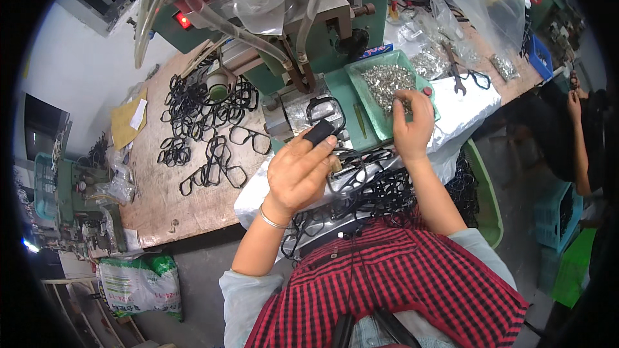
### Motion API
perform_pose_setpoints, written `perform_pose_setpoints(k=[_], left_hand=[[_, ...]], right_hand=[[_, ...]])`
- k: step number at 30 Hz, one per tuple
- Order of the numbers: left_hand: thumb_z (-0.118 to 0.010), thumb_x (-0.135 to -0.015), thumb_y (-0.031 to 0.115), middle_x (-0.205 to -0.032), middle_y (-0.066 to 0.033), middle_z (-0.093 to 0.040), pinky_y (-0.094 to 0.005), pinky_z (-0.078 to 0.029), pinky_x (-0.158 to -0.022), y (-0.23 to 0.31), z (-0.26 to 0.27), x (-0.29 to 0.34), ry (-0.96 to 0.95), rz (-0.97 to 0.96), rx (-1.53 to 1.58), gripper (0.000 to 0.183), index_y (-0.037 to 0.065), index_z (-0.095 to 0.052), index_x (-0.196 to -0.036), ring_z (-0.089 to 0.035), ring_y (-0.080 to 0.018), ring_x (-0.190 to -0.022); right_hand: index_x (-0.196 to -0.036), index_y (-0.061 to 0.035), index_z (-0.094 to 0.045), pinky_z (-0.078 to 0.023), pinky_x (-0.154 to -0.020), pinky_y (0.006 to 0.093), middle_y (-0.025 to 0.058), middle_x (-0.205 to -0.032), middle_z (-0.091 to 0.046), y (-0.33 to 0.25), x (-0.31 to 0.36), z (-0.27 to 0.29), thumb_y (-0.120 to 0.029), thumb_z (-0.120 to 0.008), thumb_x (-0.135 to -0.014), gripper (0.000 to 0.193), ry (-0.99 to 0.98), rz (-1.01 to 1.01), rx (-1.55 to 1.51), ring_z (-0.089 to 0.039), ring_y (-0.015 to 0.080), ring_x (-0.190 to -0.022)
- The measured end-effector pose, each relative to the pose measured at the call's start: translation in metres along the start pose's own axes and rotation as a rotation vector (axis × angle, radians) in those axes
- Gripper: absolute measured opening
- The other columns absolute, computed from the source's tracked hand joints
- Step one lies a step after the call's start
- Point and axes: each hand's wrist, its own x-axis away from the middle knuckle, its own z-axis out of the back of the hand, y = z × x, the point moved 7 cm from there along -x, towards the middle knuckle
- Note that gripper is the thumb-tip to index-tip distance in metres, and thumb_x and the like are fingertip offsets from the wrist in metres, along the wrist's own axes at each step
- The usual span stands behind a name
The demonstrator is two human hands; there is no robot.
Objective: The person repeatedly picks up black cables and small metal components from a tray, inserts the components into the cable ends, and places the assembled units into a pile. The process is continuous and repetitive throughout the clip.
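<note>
My left hand (pixel 298 173) grips a black eyeglass frame (pixel 343 124) at the machine's metal block (pixel 298 113). A black cover (pixel 319 133) wraps one finger of that hand, and the fingers hide part of the frame. My right hand (pixel 414 124) reaches over the green tray (pixel 358 85), its fingers curled at the heap of small metal parts (pixel 385 84). Whatever sits between those fingertips is too small to make out. Green tweezers (pixel 360 120) lie between the block and the tray. Below my hands, many black frames (pixel 387 187) lie piled near my lap.
More black eyeglass frames (pixel 209 116) spread over the wooden table (pixel 158 209) at left. The green machine (pixel 367 22) with clear hoses (pixel 238 35) stands behind my hands. A wrench (pixel 455 71) lies right of the tray. Further right, another person's hand (pixel 574 106) shows.
</note>
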Motion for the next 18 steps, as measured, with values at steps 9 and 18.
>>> perform_pose_setpoints(k=[9,18], left_hand=[[-0.059,-0.098,0.001,-0.107,-0.0168,-0.065,-0.0389,-0.054,-0.092,-0.034,0.066,0.018,0.593,0.504,0.48,0.023,0.009,-0.054,-0.119,-0.063,-0.0217,-0.103],[-0.057,-0.099,0.001,-0.109,-0.0109,-0.064,-0.0356,-0.057,-0.09,-0.059,0.089,0.028,0.643,0.566,0.486,0.022,0.011,-0.056,-0.119,-0.065,-0.0227,-0.104]], right_hand=[[-0.092,-0.0022,-0.067,-0.051,-0.079,0.0349,0.0083,-0.088,-0.07,-0.084,-0.052,-0.013,-0.007,-0.067,-0.085,0.008,-0.213,-0.147,-0.604,-0.067,0.0236,-0.087],[-0.093,-0.0047,-0.073,-0.052,-0.08,0.0359,0.0084,-0.089,-0.074,-0.044,-0.049,-0.027,-0.007,-0.067,-0.083,0.012,-0.218,-0.17,-0.275,-0.069,0.0266,-0.086]])
